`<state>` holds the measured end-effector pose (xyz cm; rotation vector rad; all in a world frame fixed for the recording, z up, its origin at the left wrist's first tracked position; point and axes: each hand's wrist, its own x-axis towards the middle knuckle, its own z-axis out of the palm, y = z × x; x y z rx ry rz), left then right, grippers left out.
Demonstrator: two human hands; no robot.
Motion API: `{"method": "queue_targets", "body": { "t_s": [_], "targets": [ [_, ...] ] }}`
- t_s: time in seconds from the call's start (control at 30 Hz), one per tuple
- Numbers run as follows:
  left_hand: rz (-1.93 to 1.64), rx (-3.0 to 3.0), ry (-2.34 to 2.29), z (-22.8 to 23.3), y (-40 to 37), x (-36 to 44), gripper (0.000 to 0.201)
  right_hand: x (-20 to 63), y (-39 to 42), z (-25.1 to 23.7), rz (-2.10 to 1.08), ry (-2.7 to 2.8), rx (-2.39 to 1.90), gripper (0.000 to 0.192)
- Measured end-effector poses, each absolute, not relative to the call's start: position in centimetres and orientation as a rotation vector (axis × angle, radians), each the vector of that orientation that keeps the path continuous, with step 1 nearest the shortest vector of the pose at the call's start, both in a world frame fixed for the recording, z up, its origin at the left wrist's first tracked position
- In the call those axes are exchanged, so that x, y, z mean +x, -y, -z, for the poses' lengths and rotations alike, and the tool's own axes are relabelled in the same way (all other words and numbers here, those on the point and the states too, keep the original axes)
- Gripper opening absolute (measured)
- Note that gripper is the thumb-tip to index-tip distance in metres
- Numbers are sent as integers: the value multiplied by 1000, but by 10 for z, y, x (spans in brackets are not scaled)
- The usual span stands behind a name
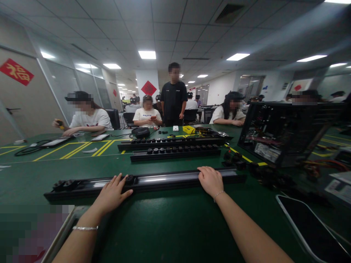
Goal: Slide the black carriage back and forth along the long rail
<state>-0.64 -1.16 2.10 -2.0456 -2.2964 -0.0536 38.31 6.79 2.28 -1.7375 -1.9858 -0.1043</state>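
Rail, long and black with a shiny channel, lies under both of the person's hands on the green table. The left hand rests across it with fingers spread, unclenched, the forefinger at a small black block just to its right. Farther left of that hand, two black pieces sit at the rail's end. The right hand lies toward the rail's other end, fingers bent over the top; whether it grips or merely rests cannot be told. Beyond both hands stand two more rails bearing rows of black pieces. An opened computer case stands beyond and right of the right hand; a phone lies nearer, right of that forearm.
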Motion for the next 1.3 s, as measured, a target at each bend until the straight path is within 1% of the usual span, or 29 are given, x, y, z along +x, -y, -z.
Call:
{"method": "queue_targets", "body": {
  "t_s": [0.5,0.67,0.8,1.03,1.3],
  "targets": [
    [107,-1896,2325,-13,15,11,76,384,-67,-22,143,1991,-1714,36],
    [147,-1878,2294,-13,19,13,71,384,-69,-21,145,1994,-1724,37],
    [184,-1891,2254,-12,20,13,68,384,-68,-23,129,1999,-1730,38],
    [229,-1925,2204,-6,19,11,71,384,-67,-24,112,2007,-1743,38],
    [240,-1981,2207,-11,20,7,67,384,-67,-24,101,2010,-1739,37]
  ]
}}
